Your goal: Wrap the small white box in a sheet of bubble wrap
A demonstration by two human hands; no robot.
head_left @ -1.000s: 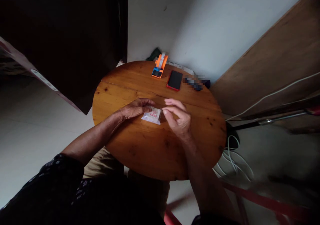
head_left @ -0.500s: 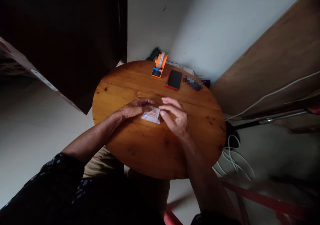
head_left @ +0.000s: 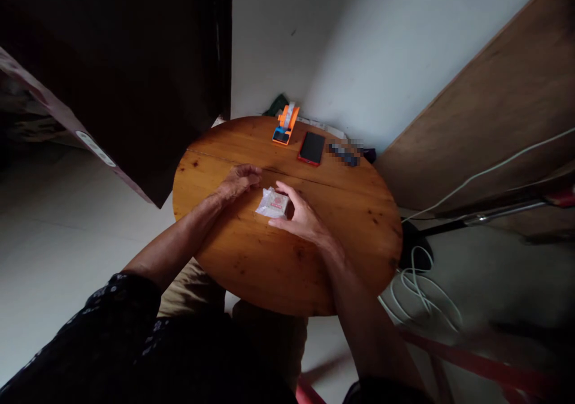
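A small pale packet in clear plastic wrap (head_left: 275, 204), with red print on top, rests on the round wooden table (head_left: 251, 260). My right hand (head_left: 300, 213) is closed round its right end, thumb on the near side and fingers on the far side. Up and to the left of the packet, my left hand (head_left: 242, 180) is apart from it, its fingers curled in near the thumb. Whether anything small is between those fingers is hidden.
At the table's far side stand an orange and blue tape dispenser (head_left: 286, 124), a red-edged phone (head_left: 311, 148) and a blurred dark object (head_left: 345, 153). A wall rises behind. White cable (head_left: 417, 284) lies on the floor at the right.
My left hand has come off the packet and moved up and left. My right hand has closed round the packet's right end, and the packet has turned slightly.
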